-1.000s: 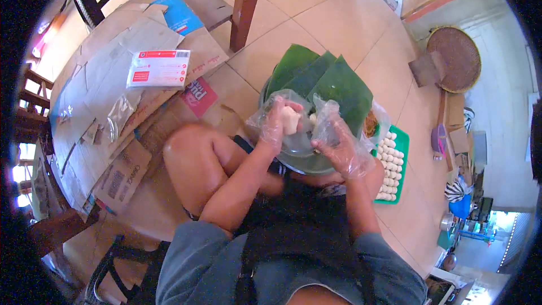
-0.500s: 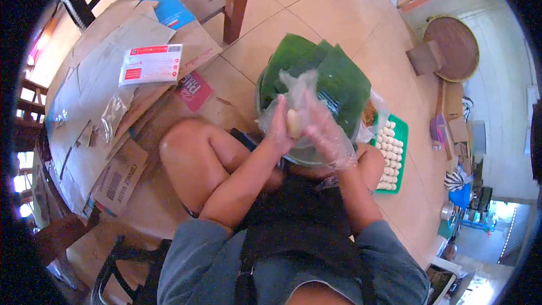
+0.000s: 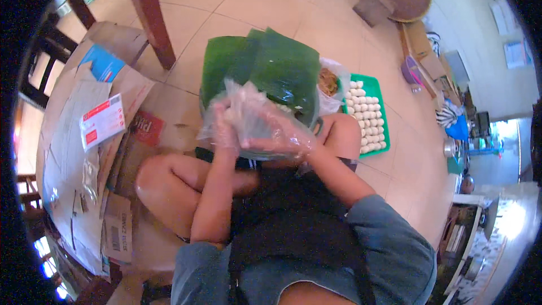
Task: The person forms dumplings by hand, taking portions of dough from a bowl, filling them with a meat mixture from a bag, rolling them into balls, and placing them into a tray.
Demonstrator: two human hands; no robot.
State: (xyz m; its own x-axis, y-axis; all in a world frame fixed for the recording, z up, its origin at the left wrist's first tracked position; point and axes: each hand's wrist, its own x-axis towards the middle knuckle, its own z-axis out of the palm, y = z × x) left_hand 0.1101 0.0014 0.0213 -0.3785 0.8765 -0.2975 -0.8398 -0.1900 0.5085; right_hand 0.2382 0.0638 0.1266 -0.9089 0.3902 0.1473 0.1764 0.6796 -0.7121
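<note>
In the centre of my feed, the left hand (image 3: 226,129) and right hand (image 3: 278,135) meet, fingers extended and blurred; their clear plastic gloves block my view, so I can't tell whether they hold anything. Just above them lie overlapping, glossy, dark green leaves (image 3: 285,68). Right of centre I see brown shreds (image 3: 327,82), then round white balls (image 3: 368,117) rowed in a green tray (image 3: 372,85). Cardboard (image 3: 69,152) fills the left.

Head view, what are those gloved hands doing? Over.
Left hand and right hand: clear plastic-gloved, close together; anything held is hidden. Broad, flat green leaves: close beyond the hands. Pale round balls: in rows on green plastic tray, to the right.
</note>
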